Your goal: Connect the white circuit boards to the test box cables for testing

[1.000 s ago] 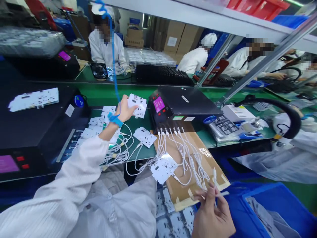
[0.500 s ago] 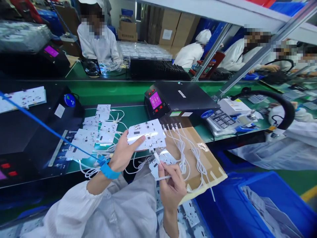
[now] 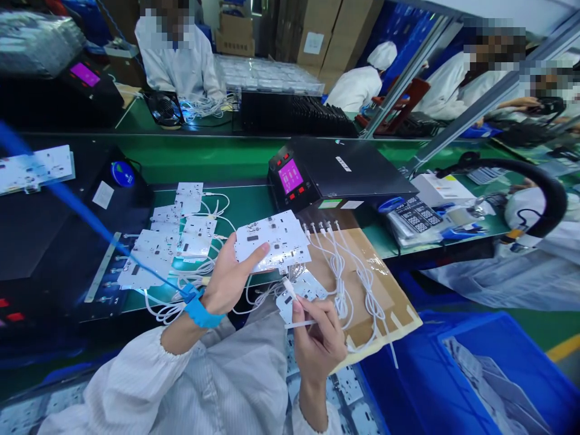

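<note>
My left hand (image 3: 233, 272), with a blue strap at its wrist, grips a white circuit board (image 3: 276, 240) by its left side, thumb on top. Below the board's front edge, my right hand (image 3: 319, 335) pinches the white plug of a cable (image 3: 290, 289) between thumb and fingers. The plug's tip is close to a small connector on that edge; whether it is inserted I cannot tell. Beneath the plug lies another white board (image 3: 302, 293), partly covered by my right hand. Bundled white cables (image 3: 336, 269) lie on brown cardboard (image 3: 385, 302) to the right.
Several boards (image 3: 151, 257) with white cables lie on the green bench at left, beside a black box. A black tester (image 3: 344, 172) with a pink screen stands ahead. A blue bin (image 3: 512, 338) is at lower right, and a black curved hose (image 3: 550, 181) arches at right. Co-workers sit beyond.
The camera view has tilted down and shifted slightly. Both hands keep the same grips on the board and the cable plug, with the plug still near the board's front edge.
</note>
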Action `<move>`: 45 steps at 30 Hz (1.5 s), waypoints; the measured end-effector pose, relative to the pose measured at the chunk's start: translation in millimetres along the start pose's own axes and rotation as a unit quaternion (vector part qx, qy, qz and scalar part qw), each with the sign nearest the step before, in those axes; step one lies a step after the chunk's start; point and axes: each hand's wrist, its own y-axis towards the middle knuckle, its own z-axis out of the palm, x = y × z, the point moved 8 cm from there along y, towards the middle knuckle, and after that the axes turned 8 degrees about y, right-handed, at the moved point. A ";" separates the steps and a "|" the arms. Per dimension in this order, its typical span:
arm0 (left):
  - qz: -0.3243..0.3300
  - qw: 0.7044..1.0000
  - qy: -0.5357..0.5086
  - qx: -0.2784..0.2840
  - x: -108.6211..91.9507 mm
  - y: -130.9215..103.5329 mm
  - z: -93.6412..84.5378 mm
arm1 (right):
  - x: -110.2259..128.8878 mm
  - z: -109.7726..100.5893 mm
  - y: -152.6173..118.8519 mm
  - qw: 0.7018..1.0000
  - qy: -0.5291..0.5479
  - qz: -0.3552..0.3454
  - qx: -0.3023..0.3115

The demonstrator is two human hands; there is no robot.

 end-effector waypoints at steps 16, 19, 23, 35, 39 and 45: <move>0.024 1.000 0.016 0.000 7.5 0.9 -6.2 | -3.6 0.5 -5.0 0.998 -0.066 0.006 -0.022; 0.010 1.000 0.011 -0.004 8.8 -0.5 -5.6 | -4.2 -0.8 -6.1 0.996 -0.077 0.010 -0.040; 0.008 1.000 0.007 -0.006 11.9 -4.1 -3.0 | -3.0 -0.1 -8.2 0.993 -0.094 0.025 -0.071; 0.045 0.998 0.036 -0.017 12.9 -6.9 3.8 | -10.3 4.8 -11.9 0.992 -0.074 0.048 -0.088; 0.089 0.992 0.090 -0.021 1.6 -8.0 3.6 | -15.1 6.4 -7.7 0.992 -0.025 0.116 -0.032; 0.145 0.976 0.153 -0.046 -9.1 -14.8 1.2 | -39.9 -29.3 -33.1 0.904 0.185 0.383 0.037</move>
